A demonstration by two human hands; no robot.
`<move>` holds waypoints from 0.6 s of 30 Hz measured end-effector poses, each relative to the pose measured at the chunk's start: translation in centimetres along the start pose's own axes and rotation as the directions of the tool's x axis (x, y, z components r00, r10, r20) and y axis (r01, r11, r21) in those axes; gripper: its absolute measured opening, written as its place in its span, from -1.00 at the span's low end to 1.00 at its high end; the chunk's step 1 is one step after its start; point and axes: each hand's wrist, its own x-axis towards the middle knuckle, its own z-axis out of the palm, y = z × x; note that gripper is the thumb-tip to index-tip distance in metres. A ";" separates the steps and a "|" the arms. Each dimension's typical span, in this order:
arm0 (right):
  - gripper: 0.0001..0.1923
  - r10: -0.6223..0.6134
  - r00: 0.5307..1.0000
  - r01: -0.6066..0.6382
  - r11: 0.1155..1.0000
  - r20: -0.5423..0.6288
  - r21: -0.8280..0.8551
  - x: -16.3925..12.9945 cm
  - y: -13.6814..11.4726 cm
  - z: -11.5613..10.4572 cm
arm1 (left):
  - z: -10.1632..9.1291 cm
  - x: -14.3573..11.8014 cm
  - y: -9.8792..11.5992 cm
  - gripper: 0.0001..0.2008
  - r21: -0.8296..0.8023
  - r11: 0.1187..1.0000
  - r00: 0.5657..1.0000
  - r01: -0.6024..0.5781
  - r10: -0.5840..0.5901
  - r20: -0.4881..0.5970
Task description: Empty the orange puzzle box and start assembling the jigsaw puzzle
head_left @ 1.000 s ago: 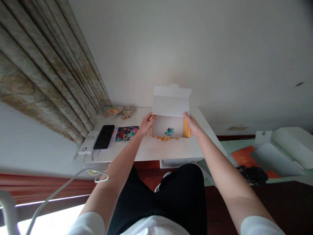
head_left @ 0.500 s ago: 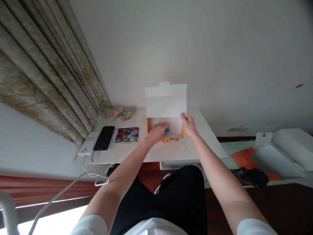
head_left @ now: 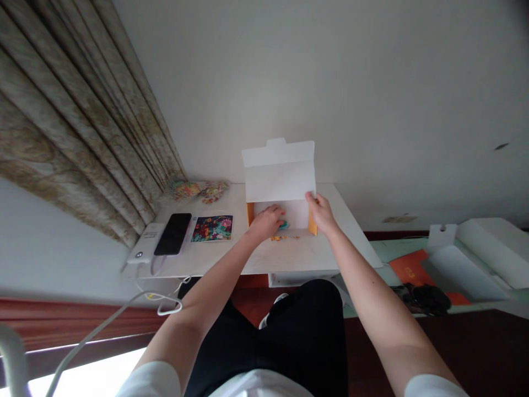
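An orange cardboard box [head_left: 313,220] with a white inside stands on the white table, tilted toward me. Its white lid [head_left: 280,182] is raised against the wall side. My right hand [head_left: 322,212] pinches the box at its right edge, thumb on the inner side by the lid's fold. Inside the box is my left hand [head_left: 268,219], fingers curled downward. By its fingertips shows a small teal item [head_left: 284,225], too small to name. Whether it is held is partly hidden. Orange-yellow bits [head_left: 285,237] show under the box's front edge.
On the table's left lie a picture card [head_left: 212,228], a black phone [head_left: 173,234] and a white box [head_left: 145,243]. Clear bags of colourful pieces [head_left: 194,189] lie at the back. White cables [head_left: 169,303] hang at the left. An open white box [head_left: 467,270] stands to the right.
The view has shifted slightly. The box leans a little differently, and less of the orange-yellow bits shows below it. My left hand stays inside, with slightly more of the teal item visible.
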 end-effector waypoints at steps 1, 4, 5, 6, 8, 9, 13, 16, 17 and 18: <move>-0.34 -0.003 1.000 0.003 1.000 0.003 0.001 -0.1 0.0 0.1 | -0.1 0.2 0.1 -0.76 0.025 1.000 0.998 0.012 -0.013 0.054; -0.34 -0.012 1.000 0.012 1.000 0.023 0.007 -0.1 -0.3 0.4 | -0.2 0.8 0.4 -0.75 0.093 0.995 0.981 0.044 -0.061 0.185; -0.35 -0.018 0.999 0.018 1.000 0.031 0.009 -0.1 -0.5 0.4 | -0.1 0.9 0.4 -0.75 0.104 0.993 0.979 0.053 -0.073 0.191; -0.35 -0.027 0.999 0.027 1.000 0.041 0.008 -0.1 -0.6 0.4 | 0.0 1.0 0.4 -0.74 0.103 0.993 0.981 0.063 -0.081 0.176; -0.36 -0.051 0.996 0.052 0.999 0.074 -0.001 -0.2 -1.0 0.3 | 0.2 1.3 0.4 -0.75 0.054 0.995 0.990 0.081 -0.087 0.107; -0.36 -0.062 0.994 0.063 0.998 0.093 -0.010 -0.3 -1.2 0.3 | 0.4 1.4 0.4 -0.75 0.013 0.996 0.994 0.088 -0.089 0.067; -0.34 -0.058 0.993 0.063 0.997 0.105 -0.049 -0.4 -1.2 0.2 | 0.8 1.3 0.8 -0.78 -0.143 0.989 0.997 0.042 -0.051 -0.062; -0.34 0.003 1.000 -0.003 0.999 0.006 -0.043 -0.1 -0.4 -0.3 | 0.8 0.3 0.9 -0.79 -0.187 0.971 0.970 -0.152 0.109 -0.219; -0.34 0.026 0.999 -0.027 0.999 -0.043 -0.028 0.2 -0.1 -0.8 | 0.7 -0.1 0.8 -0.78 -0.181 0.961 0.947 -0.211 0.155 -0.281; -0.34 0.043 0.994 -0.044 0.999 -0.098 -0.005 0.6 0.3 -1.3 | 0.7 -0.6 0.6 -0.76 -0.168 0.954 0.923 -0.246 0.177 -0.343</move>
